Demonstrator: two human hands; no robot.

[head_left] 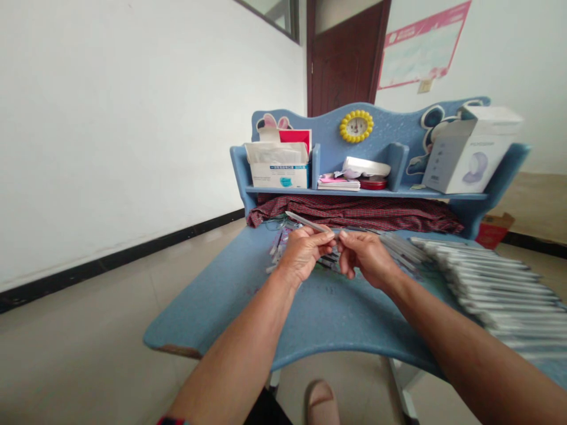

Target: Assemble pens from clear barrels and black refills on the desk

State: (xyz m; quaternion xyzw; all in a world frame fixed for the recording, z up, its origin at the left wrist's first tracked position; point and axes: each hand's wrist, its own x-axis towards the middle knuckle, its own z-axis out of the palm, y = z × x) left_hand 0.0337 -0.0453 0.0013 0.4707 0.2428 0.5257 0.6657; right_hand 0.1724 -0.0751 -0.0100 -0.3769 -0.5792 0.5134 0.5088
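Observation:
My left hand [305, 252] is closed around a slim whitish pen [305, 222], whose pointed end sticks out up and to the left. At the pen's other end, my right hand [365, 255] pinches with thumb and forefinger. What lies between those right fingertips is too small and hidden to make out. Both hands meet above the blue desk [230, 295]. Behind and below them lie loose pen parts [279, 243], partly covered by the hands. To the right, a big stack of whitish pens [496, 283] lies in rows, blurred at its outer side.
A dark red checked cloth [354, 213] lies along the back under the shelf. On the shelf stand an open mask box [279, 168], a round red tin [372, 183] and a white carton [469, 153]. A yellow flower-shaped clock [356, 126] is above. A white wall [133, 118] is at left.

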